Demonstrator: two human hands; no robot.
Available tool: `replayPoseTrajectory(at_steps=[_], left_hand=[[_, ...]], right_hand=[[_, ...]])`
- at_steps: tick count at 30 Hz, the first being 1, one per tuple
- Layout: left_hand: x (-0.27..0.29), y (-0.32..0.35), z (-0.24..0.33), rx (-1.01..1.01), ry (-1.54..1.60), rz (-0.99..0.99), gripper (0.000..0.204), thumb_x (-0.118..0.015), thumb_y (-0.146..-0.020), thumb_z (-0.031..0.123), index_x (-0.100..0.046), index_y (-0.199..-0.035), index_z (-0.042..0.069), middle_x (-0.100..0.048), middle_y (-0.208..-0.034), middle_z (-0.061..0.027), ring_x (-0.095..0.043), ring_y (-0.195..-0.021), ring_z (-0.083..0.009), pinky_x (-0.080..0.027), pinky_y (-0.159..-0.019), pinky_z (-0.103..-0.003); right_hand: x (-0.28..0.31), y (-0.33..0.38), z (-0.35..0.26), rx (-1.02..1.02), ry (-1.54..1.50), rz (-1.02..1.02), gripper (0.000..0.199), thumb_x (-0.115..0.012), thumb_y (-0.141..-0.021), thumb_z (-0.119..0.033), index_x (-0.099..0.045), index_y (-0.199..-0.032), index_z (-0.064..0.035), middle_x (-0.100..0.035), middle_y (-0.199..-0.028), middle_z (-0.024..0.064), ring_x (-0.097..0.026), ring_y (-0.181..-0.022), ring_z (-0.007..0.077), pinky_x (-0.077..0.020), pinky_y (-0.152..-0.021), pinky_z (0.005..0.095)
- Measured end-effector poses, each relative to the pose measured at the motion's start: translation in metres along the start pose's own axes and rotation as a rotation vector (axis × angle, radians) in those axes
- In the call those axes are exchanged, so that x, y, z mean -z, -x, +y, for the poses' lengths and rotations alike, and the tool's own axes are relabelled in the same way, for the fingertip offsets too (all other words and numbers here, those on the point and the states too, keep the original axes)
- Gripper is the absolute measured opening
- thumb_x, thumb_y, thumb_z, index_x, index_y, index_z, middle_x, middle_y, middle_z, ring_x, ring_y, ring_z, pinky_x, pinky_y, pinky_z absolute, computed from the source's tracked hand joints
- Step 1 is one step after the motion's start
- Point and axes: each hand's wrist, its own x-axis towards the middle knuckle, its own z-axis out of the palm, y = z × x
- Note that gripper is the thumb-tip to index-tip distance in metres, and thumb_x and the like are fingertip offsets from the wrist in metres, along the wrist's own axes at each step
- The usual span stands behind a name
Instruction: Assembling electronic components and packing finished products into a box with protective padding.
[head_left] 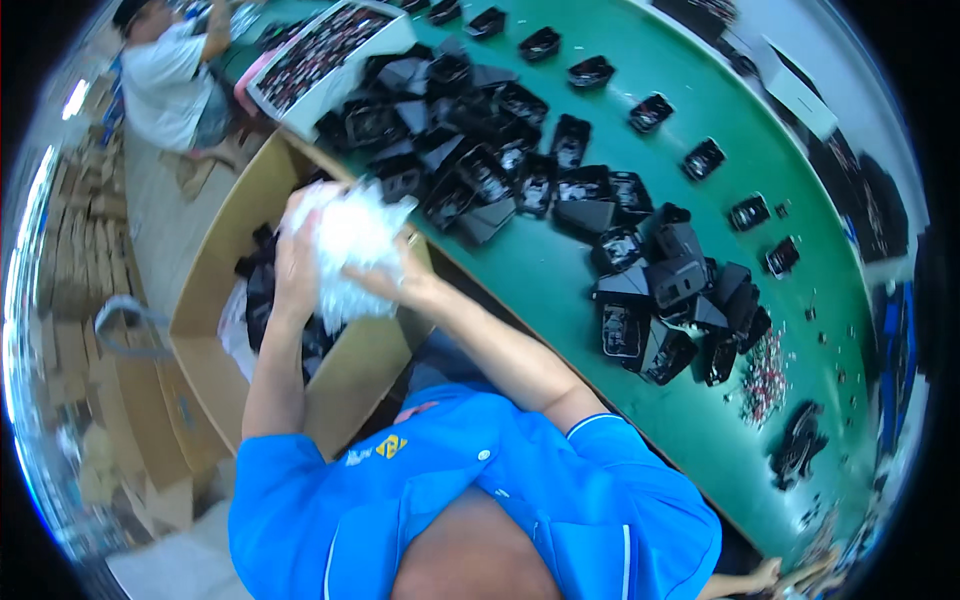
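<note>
Both my hands hold a crumpled bundle of clear plastic wrap (355,245) above a cardboard box (225,225). My left hand (295,262) grips its left side, fingers closed against it. From the right, my right hand (412,278) presses into the wrap with curled fingers. Strong glare whitens the bundle, so whatever might be inside cannot be made out. Below it in the box lie black plastic parts (262,290) and some pale plastic film (237,330); the bundle and my arms hide part of them.
Right of the box runs a green table (545,275) bearing piles of black plastic housings (480,170) and a row of single ones. Small red and silver parts (765,380) lie heaped there. Beyond stands a white tray (400,35). A person (165,90) sits far left; another's hand (765,577) shows lower right.
</note>
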Motion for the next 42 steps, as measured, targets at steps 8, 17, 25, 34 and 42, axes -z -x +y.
replayPoseTrajectory(at_steps=[8, 17, 25, 34, 42], left_hand=[[-0.013, 0.037, 0.031, 0.075, 0.041, -0.127, 0.104, -0.087, -0.072, 0.014, -0.025, -0.155, 0.005, -0.038, -0.154, -0.0167, -0.040, -0.138, -0.0302, -0.032, -0.115, -0.045], [-0.021, 0.072, -0.014, 0.116, 0.724, 0.280, 0.078, -0.075, -0.074, 0.001, -0.042, -0.145, 0.001, -0.057, -0.134, -0.0146, -0.055, -0.121, -0.0256, -0.044, -0.103, -0.038], [-0.004, 0.103, -0.007, 0.292, 0.736, 0.699, 0.064, -0.051, -0.077, -0.009, -0.046, -0.141, 0.000, -0.062, -0.124, -0.0152, -0.062, -0.106, -0.0237, -0.051, -0.093, -0.034], [0.249, 0.323, -0.043, 0.218, -0.082, 1.561, 0.056, -0.067, -0.077, 0.003, -0.058, -0.132, 0.000, -0.065, -0.120, -0.0190, -0.063, -0.107, -0.0289, -0.051, -0.095, -0.037], [0.163, 0.642, -0.055, 0.771, -1.650, 1.468, 0.046, -0.067, -0.076, 0.006, -0.060, -0.121, 0.001, -0.064, -0.113, -0.0204, -0.059, -0.107, -0.0408, -0.047, -0.094, -0.044]], right_hand=[[0.001, 0.010, -0.033, -0.093, 0.205, 0.029, 0.075, -0.078, -0.078, -0.022, -0.043, -0.141, -0.0004, -0.055, -0.131, 0.0198, -0.057, -0.118, 0.0347, -0.0489, -0.098, 0.0465], [-0.026, -0.010, -0.062, 0.373, 0.533, -0.131, 0.080, -0.077, -0.074, -0.028, -0.045, -0.141, -0.0006, -0.045, -0.137, 0.0220, -0.045, -0.121, 0.0372, -0.0354, -0.105, 0.0522], [-0.046, -0.008, -0.056, 0.210, 0.495, -0.565, 0.083, -0.076, -0.076, -0.026, -0.040, -0.147, -0.0023, -0.041, -0.144, 0.0234, -0.044, -0.126, 0.0391, -0.0355, -0.109, 0.0513], [-0.046, 0.015, -0.014, 0.041, 1.043, -0.582, 0.051, -0.067, -0.089, -0.029, -0.057, -0.136, -0.0123, -0.074, -0.105, 0.0096, -0.072, -0.091, 0.0284, -0.0565, -0.075, 0.0402], [-0.054, 0.009, -0.032, -0.127, 1.232, -0.658, 0.043, -0.060, -0.096, -0.036, -0.064, -0.130, -0.0114, -0.074, -0.080, 0.0067, -0.071, -0.072, 0.0264, -0.0561, -0.071, 0.0371]])
